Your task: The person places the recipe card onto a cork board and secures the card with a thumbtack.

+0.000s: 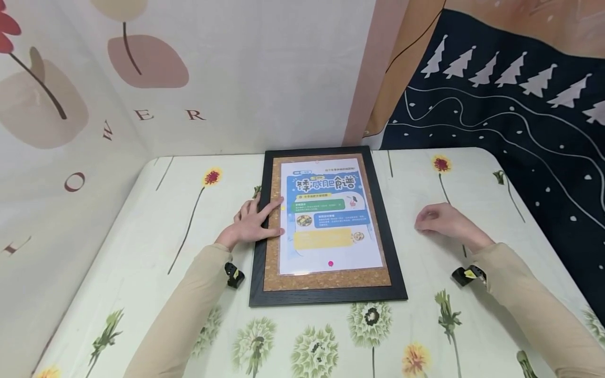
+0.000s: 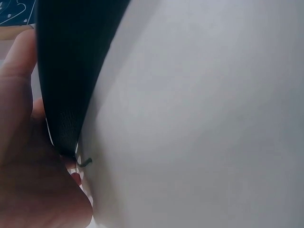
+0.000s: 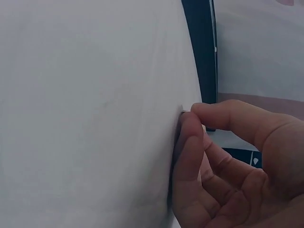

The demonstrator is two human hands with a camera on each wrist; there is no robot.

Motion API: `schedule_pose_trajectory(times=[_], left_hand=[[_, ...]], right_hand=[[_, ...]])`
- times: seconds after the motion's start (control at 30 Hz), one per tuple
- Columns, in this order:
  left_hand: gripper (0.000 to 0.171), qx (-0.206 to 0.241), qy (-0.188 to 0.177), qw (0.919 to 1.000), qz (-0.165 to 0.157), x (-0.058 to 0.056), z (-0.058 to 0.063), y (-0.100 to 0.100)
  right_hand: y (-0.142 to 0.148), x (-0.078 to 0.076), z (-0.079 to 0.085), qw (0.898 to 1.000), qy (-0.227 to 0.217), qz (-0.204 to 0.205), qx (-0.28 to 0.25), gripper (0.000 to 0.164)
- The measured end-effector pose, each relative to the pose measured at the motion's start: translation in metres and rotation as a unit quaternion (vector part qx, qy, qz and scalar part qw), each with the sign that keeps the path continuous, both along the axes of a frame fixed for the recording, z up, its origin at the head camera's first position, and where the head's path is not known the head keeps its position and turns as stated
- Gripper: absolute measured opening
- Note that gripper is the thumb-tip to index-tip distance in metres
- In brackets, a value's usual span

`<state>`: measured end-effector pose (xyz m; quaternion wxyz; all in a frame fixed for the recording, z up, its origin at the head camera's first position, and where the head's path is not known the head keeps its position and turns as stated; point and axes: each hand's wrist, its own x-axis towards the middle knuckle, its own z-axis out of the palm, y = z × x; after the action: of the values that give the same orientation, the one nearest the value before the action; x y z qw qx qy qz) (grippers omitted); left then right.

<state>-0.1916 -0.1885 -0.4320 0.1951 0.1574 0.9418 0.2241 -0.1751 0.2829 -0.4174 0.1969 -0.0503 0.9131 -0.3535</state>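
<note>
A black-framed cork board (image 1: 326, 281) lies on the table with a printed sheet (image 1: 312, 257) on it. My left hand (image 1: 250, 223) spreads over the board's left edge, index finger and thumb touching the sheet's left side. In the left wrist view, that hand (image 2: 23, 137) is beside the dark frame edge (image 2: 71, 71). A pink thumbtack (image 1: 331, 263) sits near the sheet's bottom, and a yellow one (image 1: 282, 208) by my left fingers. Right of the board, my right hand (image 1: 441, 220) is low over the cloth, thumb and index pinching a tiny pale object (image 3: 184, 109), mostly hidden.
A white cloth (image 1: 189, 210) with flowers and dandelions covers the table. Behind stands a pale printed curtain (image 1: 260, 79); a dark blue fabric (image 1: 472, 115) with white trees hangs at the right. Each wrist wears a small black camera (image 1: 233, 275).
</note>
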Motion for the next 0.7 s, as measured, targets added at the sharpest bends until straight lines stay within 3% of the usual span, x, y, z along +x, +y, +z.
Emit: schedule_pose_trajectory(times=[0.43,0.7], left_hand=[[0.085,0.005,0.0,1.0,-0.005,0.0006,0.0006,-0.0006],[0.086,0.001,-0.003,1.0,-0.004,0.0005,0.0006,0.0008]], right_hand=[[-0.002,-0.0021,-0.0043,0.997,0.032,0.029,-0.064,0.016],[-0.0053,-0.0067,-0.0025,0.996,0.037,0.013,-0.079,0.022]])
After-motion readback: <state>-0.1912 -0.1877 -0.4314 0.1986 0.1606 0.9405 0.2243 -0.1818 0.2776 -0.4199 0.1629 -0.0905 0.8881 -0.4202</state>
